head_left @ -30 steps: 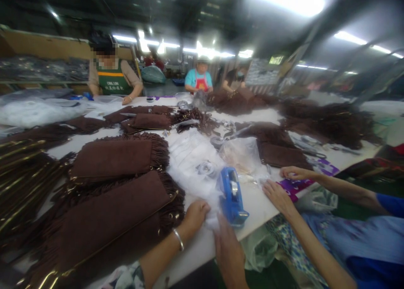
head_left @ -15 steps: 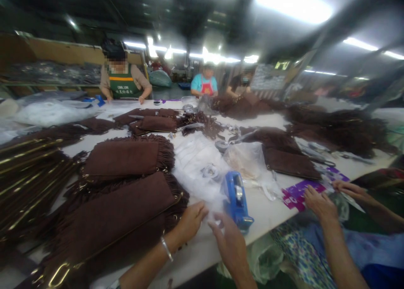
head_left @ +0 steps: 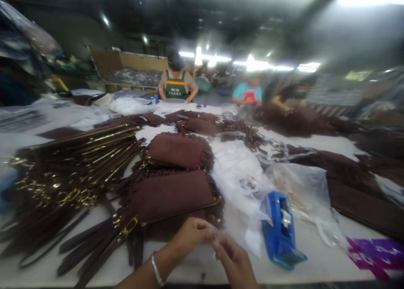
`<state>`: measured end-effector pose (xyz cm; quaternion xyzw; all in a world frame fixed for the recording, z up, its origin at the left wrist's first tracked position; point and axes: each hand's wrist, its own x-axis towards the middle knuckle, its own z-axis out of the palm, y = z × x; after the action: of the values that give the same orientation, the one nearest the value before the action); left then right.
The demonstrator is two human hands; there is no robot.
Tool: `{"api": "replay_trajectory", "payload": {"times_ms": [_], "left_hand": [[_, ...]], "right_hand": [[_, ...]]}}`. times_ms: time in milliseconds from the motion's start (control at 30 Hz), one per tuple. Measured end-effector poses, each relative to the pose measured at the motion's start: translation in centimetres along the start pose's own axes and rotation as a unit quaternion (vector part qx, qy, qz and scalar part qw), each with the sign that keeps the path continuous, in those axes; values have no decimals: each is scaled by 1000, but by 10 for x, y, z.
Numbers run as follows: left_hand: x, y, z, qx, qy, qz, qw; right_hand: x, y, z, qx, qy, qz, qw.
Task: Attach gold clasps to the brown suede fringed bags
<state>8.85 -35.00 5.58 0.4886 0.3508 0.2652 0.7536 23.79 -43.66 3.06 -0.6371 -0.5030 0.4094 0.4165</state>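
Observation:
My left hand, with a silver bracelet at the wrist, is closed in a pinch. Its fingertips meet those of my right hand, also closed, at a small translucent piece, blurred and of unclear kind. Just beyond my left hand lies a dark brown fringed bag with a gold zip. A similar brown bag rests behind it. To the right of my right hand stands a blue tape dispenser. White tissue-like sheets spread between the bags and the dispenser.
Brown straps with gold hardware are heaped at left. A clear plastic bag and purple printed packaging lie at right, near more brown bags. Across the white table several people work, one in a green apron.
The view has turned left, bringing the strap heap further in and taking a neighbour's hands out. My hands now sit nearer the front bag and farther from the tape dispenser, still together.

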Motion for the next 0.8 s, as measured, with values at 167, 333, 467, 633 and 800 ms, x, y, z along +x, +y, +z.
{"api": "replay_trajectory", "payload": {"times_ms": [167,333,467,633,800], "left_hand": [[-34,-21,-38,1,45,-20,999],[-83,-50,-74,-1,118,-44,992],[-119,-62,-90,-3,142,-53,988],[-145,-71,-102,-26,152,-50,987],[-152,-101,-114,-64,177,-50,981]], "right_hand": [[-8,-3,31,-45,-100,5,994],[-14,-6,63,20,-130,33,991],[-18,-17,96,29,-146,14,989],[-14,-31,126,-86,-234,-53,967],[-8,-29,140,-104,-216,-71,968]]}}
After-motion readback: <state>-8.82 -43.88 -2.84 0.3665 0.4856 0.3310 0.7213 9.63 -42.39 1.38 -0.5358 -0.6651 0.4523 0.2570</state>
